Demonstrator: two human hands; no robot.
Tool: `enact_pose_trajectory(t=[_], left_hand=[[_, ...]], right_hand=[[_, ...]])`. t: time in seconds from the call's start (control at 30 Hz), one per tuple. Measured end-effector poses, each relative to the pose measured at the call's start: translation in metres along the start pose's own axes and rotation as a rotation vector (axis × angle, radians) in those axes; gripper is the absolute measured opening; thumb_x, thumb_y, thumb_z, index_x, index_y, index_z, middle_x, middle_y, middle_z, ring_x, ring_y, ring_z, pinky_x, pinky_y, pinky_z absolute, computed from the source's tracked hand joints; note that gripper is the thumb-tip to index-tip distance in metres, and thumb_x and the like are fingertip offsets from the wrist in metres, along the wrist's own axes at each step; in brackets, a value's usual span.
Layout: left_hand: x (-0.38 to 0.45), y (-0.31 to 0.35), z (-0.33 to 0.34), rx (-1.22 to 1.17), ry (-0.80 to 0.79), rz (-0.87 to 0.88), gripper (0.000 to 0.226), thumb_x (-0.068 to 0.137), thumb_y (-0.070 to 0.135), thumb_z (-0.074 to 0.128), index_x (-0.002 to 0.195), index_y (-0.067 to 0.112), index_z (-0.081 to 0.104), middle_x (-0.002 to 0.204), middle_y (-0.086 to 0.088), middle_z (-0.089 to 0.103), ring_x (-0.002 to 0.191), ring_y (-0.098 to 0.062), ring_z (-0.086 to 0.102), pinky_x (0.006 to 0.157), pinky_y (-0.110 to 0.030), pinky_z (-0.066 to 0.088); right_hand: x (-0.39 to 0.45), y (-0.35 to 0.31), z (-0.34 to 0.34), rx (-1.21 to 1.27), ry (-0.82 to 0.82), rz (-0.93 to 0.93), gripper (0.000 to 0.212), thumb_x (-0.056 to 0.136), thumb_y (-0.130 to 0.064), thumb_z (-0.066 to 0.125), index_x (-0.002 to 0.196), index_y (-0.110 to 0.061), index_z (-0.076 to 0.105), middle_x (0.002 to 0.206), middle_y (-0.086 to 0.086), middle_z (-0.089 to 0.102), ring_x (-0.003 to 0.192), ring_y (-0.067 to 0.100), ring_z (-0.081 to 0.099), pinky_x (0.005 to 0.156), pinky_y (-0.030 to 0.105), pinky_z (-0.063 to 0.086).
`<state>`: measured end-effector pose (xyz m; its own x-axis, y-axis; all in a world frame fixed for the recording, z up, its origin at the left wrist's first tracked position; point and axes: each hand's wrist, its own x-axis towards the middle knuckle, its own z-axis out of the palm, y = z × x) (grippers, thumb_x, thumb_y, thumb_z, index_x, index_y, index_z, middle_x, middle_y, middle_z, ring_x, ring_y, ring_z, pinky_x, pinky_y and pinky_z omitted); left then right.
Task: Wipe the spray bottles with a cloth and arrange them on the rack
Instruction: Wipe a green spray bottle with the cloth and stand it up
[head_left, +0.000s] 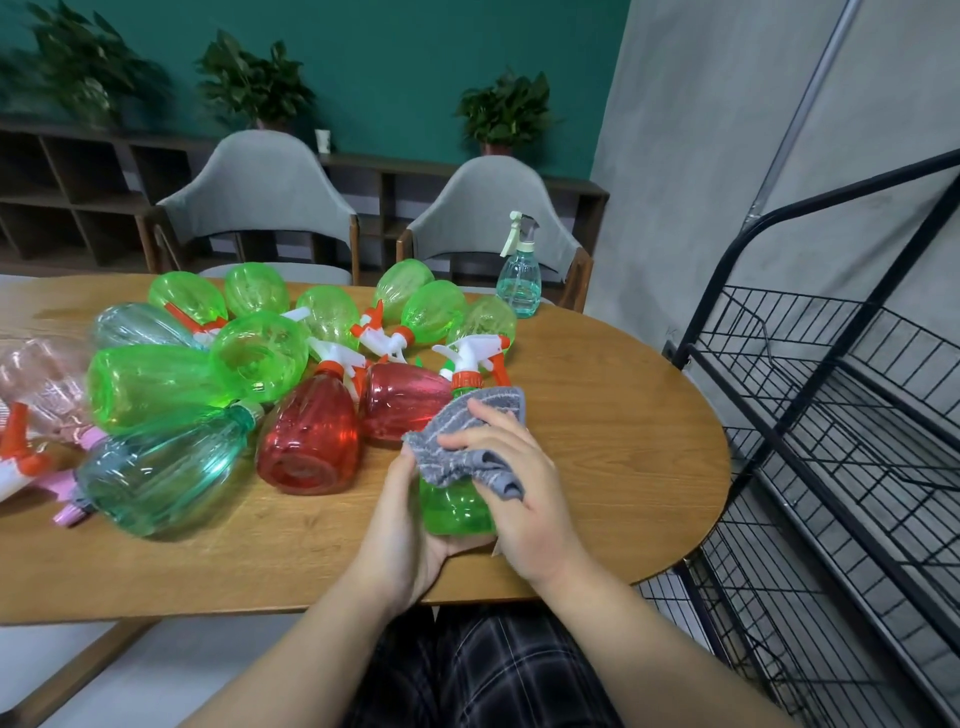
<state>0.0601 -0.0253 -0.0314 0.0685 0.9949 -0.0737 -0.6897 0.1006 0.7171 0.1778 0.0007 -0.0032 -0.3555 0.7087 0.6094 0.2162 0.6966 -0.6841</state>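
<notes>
Near the front edge of the wooden table (597, 467), the left hand (410, 525) cups the base of a green spray bottle (454, 512), fingers curled up around its lower body, while the right hand (511, 488) presses a grey cloth (462, 441) against the bottle's upper half, fingers wrapped over the fabric and clamped through it on the plastic. The bottle stands roughly upright, its white and orange trigger head (475, 356) poking out above the cloth. Just behind it lie two red bottles (311, 441), and beyond them a loose heap of green bottles (254, 353) spreads toward the table's left edge; one pale blue bottle (519, 280) stands alone at the far edge. The black wire rack (810, 415) waits off the right edge, its visible shelves bare of bottles (so the work looks barely begun). The risks, as I judge them: smooth plastic may twist out of the cupping hand under rubbing, and a swinging elbow or trailing cloth could nudge the lying bottles into rolling off.
</notes>
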Motion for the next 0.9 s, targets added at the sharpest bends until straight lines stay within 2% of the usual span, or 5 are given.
enact_pose_trajectory(t=[0.27, 0.4, 0.5, 0.73, 0.9], left_hand=[[0.0, 0.001, -0.001, 0.04, 0.024, -0.055, 0.08, 0.079, 0.07, 0.041, 0.128, 0.01, 0.058, 0.118, -0.018, 0.069, 0.105, -0.028, 0.069, 0.076, -0.038, 0.06], [0.007, -0.004, -0.008, 0.064, 0.065, -0.045, 0.103, 0.049, 0.063, 0.087, 0.132, 0.011, 0.056, 0.12, -0.017, 0.068, 0.101, -0.03, 0.069, 0.071, -0.045, 0.059], [0.008, -0.006, -0.011, 0.049, 0.068, -0.029, 0.066, 0.066, 0.048, 0.073, 0.121, 0.015, 0.061, 0.104, -0.012, 0.073, 0.082, -0.024, 0.073, 0.059, -0.038, 0.058], [0.004, -0.005, -0.006, 0.08, 0.007, -0.031, 0.036, 0.08, 0.036, 0.065, 0.111, 0.018, 0.069, 0.108, -0.013, 0.073, 0.089, -0.024, 0.072, 0.071, -0.044, 0.06], [0.005, -0.003, -0.008, 0.038, 0.015, -0.024, 0.04, 0.082, 0.039, 0.065, 0.115, 0.017, 0.068, 0.119, -0.014, 0.069, 0.099, -0.026, 0.07, 0.072, -0.046, 0.059]], right_hand=[[-0.014, 0.0, 0.002, 0.131, 0.041, -0.046, 0.03, 0.075, -0.029, 0.053, 0.075, -0.006, 0.072, 0.091, 0.006, 0.072, 0.092, 0.017, 0.066, 0.102, 0.031, 0.039], [0.003, -0.033, -0.011, 0.842, 0.336, 0.457, 0.031, 0.073, -0.023, 0.051, 0.055, 0.0, 0.057, 0.057, 0.015, 0.058, 0.063, 0.025, 0.058, 0.077, 0.037, 0.048], [0.027, -0.04, -0.027, 1.085, 0.624, 0.589, 0.029, 0.096, -0.019, 0.039, 0.079, -0.01, 0.061, 0.077, 0.008, 0.066, 0.084, 0.024, 0.063, 0.087, 0.041, 0.049], [0.026, -0.025, -0.011, 0.306, 0.252, 0.507, 0.028, 0.089, -0.041, 0.054, 0.113, -0.028, 0.061, 0.122, 0.0, 0.062, 0.115, 0.015, 0.056, 0.102, 0.041, 0.041], [0.007, -0.006, -0.002, 0.217, 0.067, 0.275, 0.04, 0.088, -0.021, 0.049, 0.118, -0.047, 0.056, 0.125, -0.051, 0.04, 0.139, -0.001, 0.03, 0.116, 0.042, 0.028]])
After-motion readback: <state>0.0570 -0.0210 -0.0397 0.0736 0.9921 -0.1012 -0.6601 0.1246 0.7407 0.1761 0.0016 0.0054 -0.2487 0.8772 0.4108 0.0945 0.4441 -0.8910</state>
